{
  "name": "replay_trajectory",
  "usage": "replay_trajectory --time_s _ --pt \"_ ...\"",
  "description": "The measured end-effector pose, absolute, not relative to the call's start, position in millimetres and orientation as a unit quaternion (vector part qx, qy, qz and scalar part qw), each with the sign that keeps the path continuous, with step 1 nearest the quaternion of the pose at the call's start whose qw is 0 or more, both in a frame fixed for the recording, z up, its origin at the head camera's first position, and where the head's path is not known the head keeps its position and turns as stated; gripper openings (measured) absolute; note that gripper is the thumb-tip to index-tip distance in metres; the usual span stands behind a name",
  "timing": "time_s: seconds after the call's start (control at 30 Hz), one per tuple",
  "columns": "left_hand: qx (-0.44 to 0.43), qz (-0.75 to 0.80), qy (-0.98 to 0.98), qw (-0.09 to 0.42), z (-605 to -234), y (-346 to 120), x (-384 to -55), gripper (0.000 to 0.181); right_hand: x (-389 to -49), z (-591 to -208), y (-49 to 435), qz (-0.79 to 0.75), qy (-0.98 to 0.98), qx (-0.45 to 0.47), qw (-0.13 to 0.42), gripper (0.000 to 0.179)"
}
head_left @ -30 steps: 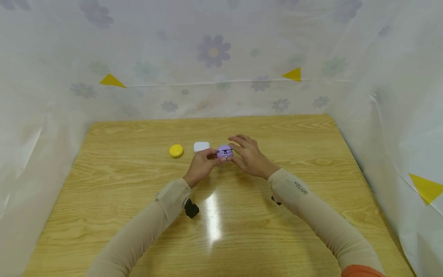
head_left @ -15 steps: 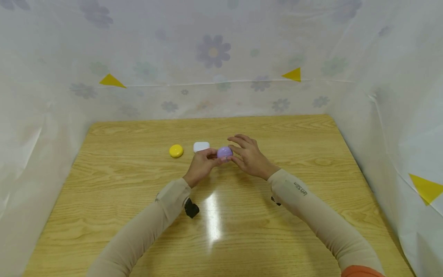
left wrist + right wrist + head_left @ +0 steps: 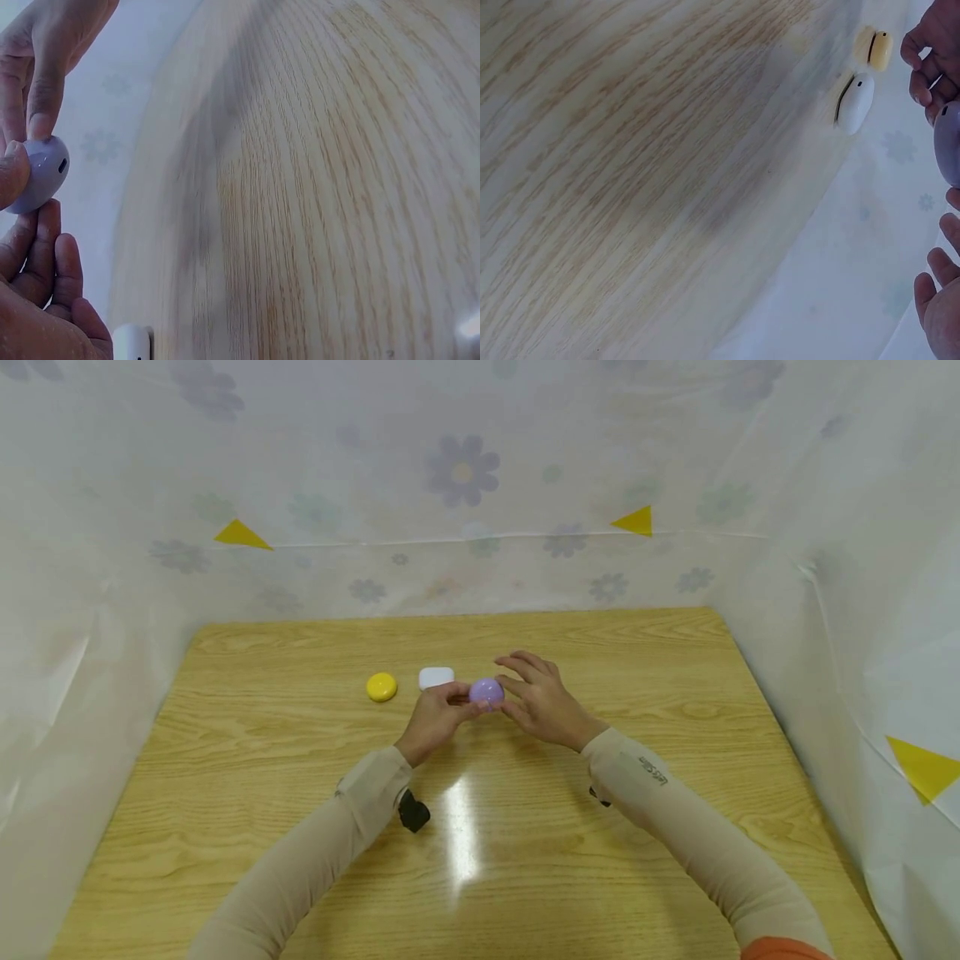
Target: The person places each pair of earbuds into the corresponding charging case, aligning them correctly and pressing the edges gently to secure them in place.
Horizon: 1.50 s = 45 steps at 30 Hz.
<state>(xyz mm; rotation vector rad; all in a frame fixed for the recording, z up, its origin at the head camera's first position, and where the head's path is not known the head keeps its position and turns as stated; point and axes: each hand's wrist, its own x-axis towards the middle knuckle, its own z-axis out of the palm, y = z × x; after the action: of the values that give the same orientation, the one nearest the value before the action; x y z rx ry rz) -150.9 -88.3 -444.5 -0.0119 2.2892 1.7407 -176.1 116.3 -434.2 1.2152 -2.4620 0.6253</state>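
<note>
The purple case (image 3: 487,692), which stood open a second ago, is now closed, and the hands have barely shifted. It sits above the middle of the wooden table (image 3: 675,827), pinched between both hands. The left hand (image 3: 435,718) curls its thumb and fingertips round the case's left side; the right hand (image 3: 542,697) grips the right side with thumb and forefinger, its other fingers spread loosely above.

Much of the case is hidden by fingers: the head view shows only its rounded top, and the right wrist view cuts it off at the frame edge (image 3: 949,142). Whether it touches the table or is held just above it cannot be told. In the left wrist view (image 3: 39,176) a small dark port on one end faces away from the palm; the case's long axis seems to run roughly left to right between the hands.

A white case (image 3: 437,677) lies just left of the hands, and a yellow case (image 3: 382,687) further left, both closed.
</note>
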Motion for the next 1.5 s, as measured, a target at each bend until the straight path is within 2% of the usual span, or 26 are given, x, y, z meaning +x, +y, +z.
replay_trajectory --time_s 0.2,0.3,0.63,1.23,1.37,1.5 --pt "-0.005 0.604 0.787 0.126 -442.4 -89.7 -150.4 0.03 -175.4 -436.8 117.1 0.21 -0.857 0.437 0.174 0.058" --pt "-0.002 0.605 0.787 0.125 -441.9 -88.7 -150.1 0.031 -175.1 -438.8 115.2 0.205 -0.857 0.442 0.167 0.063" --pt "0.01 0.608 0.785 0.121 -439.7 -86.8 -149.0 0.032 -174.9 -439.9 111.6 0.205 -0.854 0.434 0.203 0.055" --pt "0.011 0.599 0.792 0.117 -439.5 -86.1 -148.5 0.032 -175.5 -438.9 109.6 0.187 -0.853 0.441 0.208 0.051" --pt "0.051 0.547 0.832 0.079 -438.7 -88.4 -147.5 0.038 -176.3 -437.7 109.7 0.193 -0.85 0.443 0.209 0.049" --pt "0.119 0.45 0.885 -0.007 -439.3 -91.9 -147.2 0.049 -178.8 -436.2 110.8 0.199 -0.854 0.437 0.201 0.049"
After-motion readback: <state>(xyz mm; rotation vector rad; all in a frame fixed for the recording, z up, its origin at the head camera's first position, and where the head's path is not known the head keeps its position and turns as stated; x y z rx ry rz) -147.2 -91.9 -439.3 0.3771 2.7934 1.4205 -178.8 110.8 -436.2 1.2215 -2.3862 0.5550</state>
